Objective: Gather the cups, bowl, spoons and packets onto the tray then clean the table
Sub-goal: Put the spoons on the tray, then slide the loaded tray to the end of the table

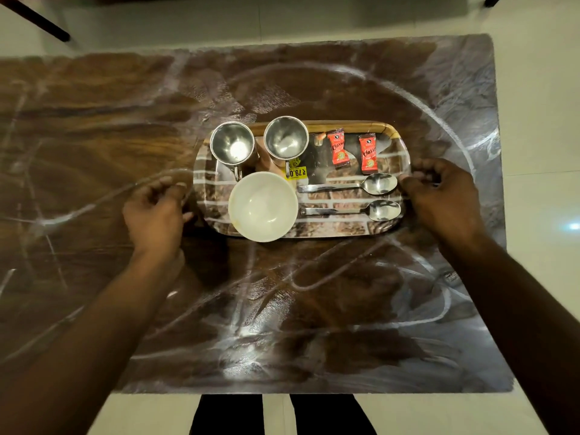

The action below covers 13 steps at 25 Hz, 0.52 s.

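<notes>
Fingers of my right hand (439,196) curl round the right rim of the brick-patterned oblong tray (332,227) — my left hand (155,211) curls beside its left rim, hold unclear.

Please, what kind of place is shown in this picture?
Probably a room in a home, perhaps a dining area: a wood-grain table stands on pale floor tiles, and a serving tray on it carries steel cups, a white bowl, spoons and red packets.

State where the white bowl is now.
In the head view, the white bowl sits at the near left of the tray, just in front of the two steel cups, with the spoons to its right.
</notes>
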Tool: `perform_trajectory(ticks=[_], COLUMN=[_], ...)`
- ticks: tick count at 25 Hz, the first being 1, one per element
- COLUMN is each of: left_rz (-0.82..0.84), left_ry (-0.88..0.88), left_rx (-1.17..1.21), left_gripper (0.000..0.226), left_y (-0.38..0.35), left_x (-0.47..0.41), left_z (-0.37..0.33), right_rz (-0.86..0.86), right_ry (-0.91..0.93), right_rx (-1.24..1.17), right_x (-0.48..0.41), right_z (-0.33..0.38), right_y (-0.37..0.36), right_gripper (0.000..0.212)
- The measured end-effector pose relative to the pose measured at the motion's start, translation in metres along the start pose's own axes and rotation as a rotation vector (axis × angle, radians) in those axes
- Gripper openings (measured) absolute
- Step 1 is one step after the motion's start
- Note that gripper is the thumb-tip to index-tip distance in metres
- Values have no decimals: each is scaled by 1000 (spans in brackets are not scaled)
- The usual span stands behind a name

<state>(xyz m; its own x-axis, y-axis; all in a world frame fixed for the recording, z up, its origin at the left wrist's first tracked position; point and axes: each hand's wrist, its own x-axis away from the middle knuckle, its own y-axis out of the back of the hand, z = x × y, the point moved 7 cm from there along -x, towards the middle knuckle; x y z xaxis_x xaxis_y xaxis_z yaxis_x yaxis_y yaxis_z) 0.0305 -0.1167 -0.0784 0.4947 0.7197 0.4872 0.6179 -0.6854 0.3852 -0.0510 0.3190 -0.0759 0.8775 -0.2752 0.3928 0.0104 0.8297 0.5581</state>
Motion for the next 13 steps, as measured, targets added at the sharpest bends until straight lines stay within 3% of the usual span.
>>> perform_trajectory(ticks=[4,8,13], left_rz=[125,180,173], left_ry=[4,-23,-23], left_rx=[-72,-110,-72], left_gripper=[10,26,28], left_y=[-28,-36,-20], left_x=[-26,-30,-33], left_z=[-8,-8,-7], right_rz=[13,12,21], right_ry=[-48,-68,-55], right_rx=[-71,-106,-109], right_x=[-8,-14,-8], right_z=[-4,-8,0], right_y=[-8,-13,-19], right_gripper=[26,31,30])
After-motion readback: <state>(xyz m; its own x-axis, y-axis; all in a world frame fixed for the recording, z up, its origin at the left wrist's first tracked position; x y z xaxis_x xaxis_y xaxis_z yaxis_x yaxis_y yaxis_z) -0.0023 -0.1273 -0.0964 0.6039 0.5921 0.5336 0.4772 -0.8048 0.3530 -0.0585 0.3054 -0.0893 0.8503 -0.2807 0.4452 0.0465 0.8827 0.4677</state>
